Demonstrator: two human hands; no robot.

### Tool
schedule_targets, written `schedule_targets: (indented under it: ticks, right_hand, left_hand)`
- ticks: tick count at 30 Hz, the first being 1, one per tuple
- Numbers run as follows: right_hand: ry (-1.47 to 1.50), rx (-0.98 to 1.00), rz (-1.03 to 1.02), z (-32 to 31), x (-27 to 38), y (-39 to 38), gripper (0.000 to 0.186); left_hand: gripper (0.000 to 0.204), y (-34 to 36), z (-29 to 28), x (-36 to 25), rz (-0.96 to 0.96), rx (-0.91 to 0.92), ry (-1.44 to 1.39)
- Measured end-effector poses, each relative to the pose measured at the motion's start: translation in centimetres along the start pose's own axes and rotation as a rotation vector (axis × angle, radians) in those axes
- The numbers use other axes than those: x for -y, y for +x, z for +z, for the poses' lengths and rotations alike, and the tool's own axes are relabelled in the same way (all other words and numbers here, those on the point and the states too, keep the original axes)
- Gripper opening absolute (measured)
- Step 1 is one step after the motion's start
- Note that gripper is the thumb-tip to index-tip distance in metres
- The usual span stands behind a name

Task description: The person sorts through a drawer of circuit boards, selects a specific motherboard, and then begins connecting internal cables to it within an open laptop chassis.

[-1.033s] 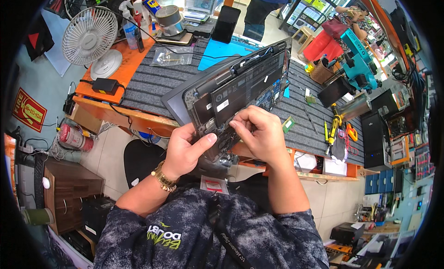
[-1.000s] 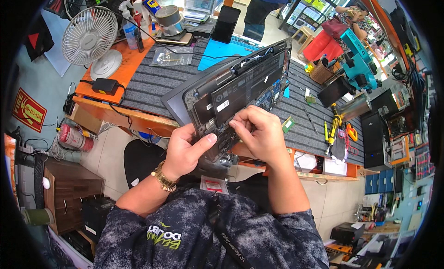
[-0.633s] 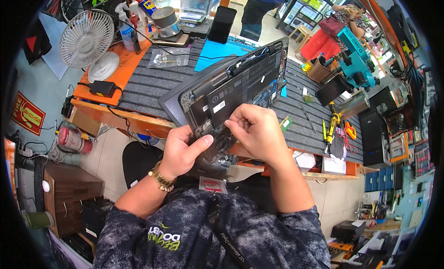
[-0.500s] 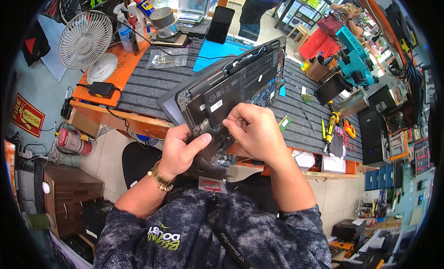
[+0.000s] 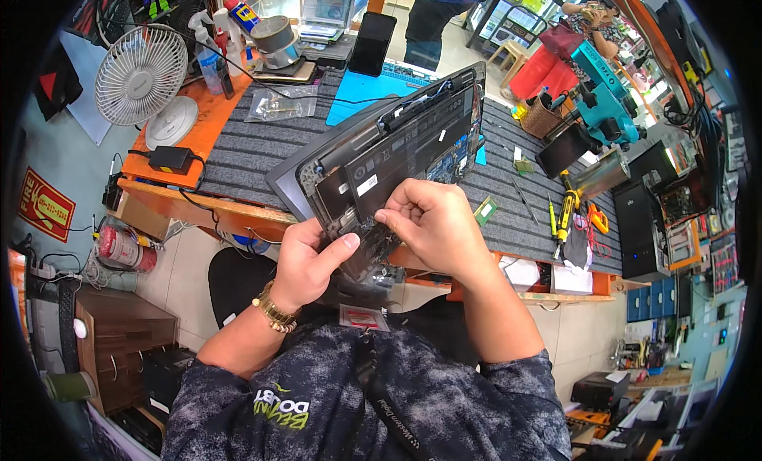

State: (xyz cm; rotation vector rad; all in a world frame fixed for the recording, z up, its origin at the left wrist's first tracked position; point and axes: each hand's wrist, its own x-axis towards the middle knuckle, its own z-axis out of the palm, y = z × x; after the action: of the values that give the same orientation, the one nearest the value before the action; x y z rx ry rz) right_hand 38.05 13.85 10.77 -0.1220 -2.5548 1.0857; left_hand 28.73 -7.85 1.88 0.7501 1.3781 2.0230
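Note:
An opened laptop (image 5: 397,151), its inside bared, is tilted up on its edge over the front of the workbench. A flat black battery (image 5: 397,163) fills much of its inside, and a blue circuit board (image 5: 448,161) shows beyond it. My left hand (image 5: 308,259) grips the laptop's near left corner, thumb on the inner side and fingers hidden behind. Thumb and forefinger of my right hand (image 5: 425,223) are pinched together at the inside near the battery's lower edge. Whatever lies between those fingertips is too small to make out.
A ribbed grey mat (image 5: 246,163) covers the bench. To the right lie a green memory module (image 5: 486,210), tweezers (image 5: 524,201) and a yellow screwdriver (image 5: 567,215), with a teal microscope (image 5: 607,96) behind. A white fan (image 5: 143,76) stands at left. Two people are beyond the bench.
The view has shifted slightly. Both hands keep their places on the laptop; my right fingertips have moved very little, still pinched.

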Motion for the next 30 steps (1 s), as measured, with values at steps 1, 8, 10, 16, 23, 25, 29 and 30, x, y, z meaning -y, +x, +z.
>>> schedule_targets:
  ticks: [1,8,10,16,23,25,29,30]
  right_hand:
    - [-0.024,0.001,0.010,0.1,0.1,-0.1,0.020]
    - [-0.070,0.012,0.026,-0.1,0.3,-0.1,0.021]
    - [-0.031,0.042,0.087,-0.3,0.3,-0.1,0.021]
    - [0.011,0.041,0.083,-0.2,0.2,-0.1,0.021]
    - [-0.023,0.014,0.055,-0.7,-0.2,-0.1,0.022]
    - [-0.048,0.001,0.075,-0.7,-0.1,0.0,0.023]
    - [-0.074,0.017,0.109,-1.1,-0.7,0.2,0.023]
    - [-0.082,0.023,0.115,-1.2,-0.6,0.3,0.022]
  left_hand:
    - [0.028,0.0,-0.1,0.0,0.001,0.001,0.010]
    - [0.027,0.0,-0.2,0.1,-0.009,0.015,0.025]
    - [0.027,-0.1,0.6,-0.1,0.002,-0.012,-0.061]
    - [0.026,-0.3,-0.1,0.6,-0.041,-0.008,-0.092]
    - [0.026,0.0,0.5,0.7,0.036,-0.040,-0.091]
    - [0.026,-0.2,-0.3,1.1,-0.053,-0.016,-0.137]
    - [0.025,-0.1,0.5,0.7,-0.035,-0.034,-0.139]
    - [0.025,0.0,1.0,0.4,-0.009,-0.047,-0.135]
